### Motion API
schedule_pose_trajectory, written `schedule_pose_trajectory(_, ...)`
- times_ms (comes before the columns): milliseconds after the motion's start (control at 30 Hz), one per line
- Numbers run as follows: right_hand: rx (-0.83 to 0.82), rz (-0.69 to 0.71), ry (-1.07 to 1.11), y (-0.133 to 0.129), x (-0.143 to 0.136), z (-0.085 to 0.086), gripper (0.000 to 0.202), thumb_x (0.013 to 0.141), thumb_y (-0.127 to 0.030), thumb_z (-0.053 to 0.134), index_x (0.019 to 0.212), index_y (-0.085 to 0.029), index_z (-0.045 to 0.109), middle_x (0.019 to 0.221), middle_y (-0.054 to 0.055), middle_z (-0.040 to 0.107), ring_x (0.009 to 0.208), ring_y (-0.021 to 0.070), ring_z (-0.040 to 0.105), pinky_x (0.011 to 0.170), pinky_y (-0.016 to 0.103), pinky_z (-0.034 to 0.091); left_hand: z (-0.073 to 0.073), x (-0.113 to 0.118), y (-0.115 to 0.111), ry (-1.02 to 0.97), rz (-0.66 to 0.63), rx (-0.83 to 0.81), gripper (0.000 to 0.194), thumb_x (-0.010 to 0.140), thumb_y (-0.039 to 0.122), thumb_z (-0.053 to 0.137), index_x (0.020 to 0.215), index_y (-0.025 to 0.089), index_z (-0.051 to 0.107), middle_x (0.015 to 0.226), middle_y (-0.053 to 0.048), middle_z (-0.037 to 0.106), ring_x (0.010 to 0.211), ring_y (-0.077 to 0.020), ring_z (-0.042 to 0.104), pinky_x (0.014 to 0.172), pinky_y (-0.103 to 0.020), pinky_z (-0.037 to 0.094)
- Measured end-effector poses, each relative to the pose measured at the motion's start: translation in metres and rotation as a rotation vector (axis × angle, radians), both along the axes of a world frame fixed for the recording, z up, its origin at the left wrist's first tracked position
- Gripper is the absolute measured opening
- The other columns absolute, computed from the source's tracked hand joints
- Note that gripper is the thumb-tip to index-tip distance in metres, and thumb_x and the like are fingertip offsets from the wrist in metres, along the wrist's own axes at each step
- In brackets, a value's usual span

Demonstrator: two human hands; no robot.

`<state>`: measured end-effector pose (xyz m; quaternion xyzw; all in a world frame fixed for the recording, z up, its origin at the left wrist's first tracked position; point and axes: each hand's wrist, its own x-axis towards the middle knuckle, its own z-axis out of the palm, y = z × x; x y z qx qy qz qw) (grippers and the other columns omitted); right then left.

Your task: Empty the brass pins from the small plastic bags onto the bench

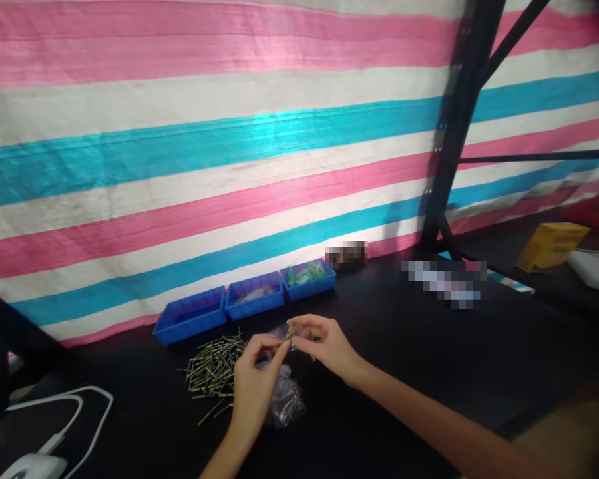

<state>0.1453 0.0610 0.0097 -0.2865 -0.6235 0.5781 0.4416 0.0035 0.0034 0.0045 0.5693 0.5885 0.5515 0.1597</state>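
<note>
My left hand (pixel 257 376) and my right hand (pixel 332 346) meet over the black table, fingertips pinched together. Between them shows a small yellowish piece (pixel 290 336), mostly covered by the fingers; its exact kind is too small to make out. Left of my left hand lies a loose pile of thin yellow and silver sticks (pixel 212 366). A clear plastic bag (pixel 287 402) with small contents rests below the hands, partly behind my left wrist. More clear plastic (pixel 279 330) shows just behind the fingertips.
Along the striped sheet stand three blue bins: a left bin (pixel 190 326), a middle bin (pixel 254 307) with clear plastic inside, and a right bin (pixel 309 287) with green bits. White cables (pixel 94 389) lie at left. A yellow box (pixel 552 246) stands far right, beyond a black post (pixel 449 133).
</note>
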Motion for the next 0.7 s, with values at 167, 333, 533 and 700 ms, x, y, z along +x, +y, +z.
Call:
schedule_pose_trajectory(167,0.138,-0.013,0.007,0.001,-0.001,-0.008,0.007,0.071,-0.021,0.065,0.067,-0.017,0.068,0.088,0.004,0.058,0.069,0.0118,0.056,0.044,0.017,0.041,0.005,0.002,-0.002,0.049,0.009,0.082,0.007,0.073,0.026,0.062,0.074,0.019,0.059,0.08,-0.001,0.058,0.073,-0.0155,0.056,0.064,-0.026,0.044)
schedule_pose_trajectory(333,0.211,-0.034,-0.017,0.003,0.001,-0.013,0.017,0.067,-0.006,0.058,0.061,-0.018,0.069,0.094,0.004,0.053,0.084,0.0153,0.057,0.053,0.018,0.046,0.005,0.002,-0.005,0.092,0.022,0.08,0.007,0.073,0.022,0.061,0.068,0.019,0.063,0.092,-0.004,0.055,0.086,-0.0178,0.055,0.07,-0.028,0.044)
schedule_pose_trajectory(533,0.196,-0.073,-0.056,0.005,0.001,-0.012,0.009,0.07,-0.024,0.066,0.077,-0.017,0.066,0.096,0.005,0.054,0.073,0.0139,0.056,0.045,0.018,0.046,0.002,0.003,-0.005,0.034,0.045,0.073,0.012,0.074,0.03,0.064,0.083,0.024,0.07,0.108,-0.005,0.053,0.097,-0.0199,0.054,0.082,-0.032,0.044)
schedule_pose_trajectory(700,0.109,-0.025,-0.146,0.003,0.0,-0.013,0.024,0.074,-0.034,0.064,0.09,-0.015,0.063,0.073,0.003,0.059,0.058,0.0112,0.053,0.039,0.017,0.042,0.001,0.0,-0.002,0.004,0.07,0.082,0.013,0.076,0.031,0.062,0.072,0.02,0.069,0.097,-0.005,0.056,0.088,-0.0186,0.056,0.075,-0.031,0.044)
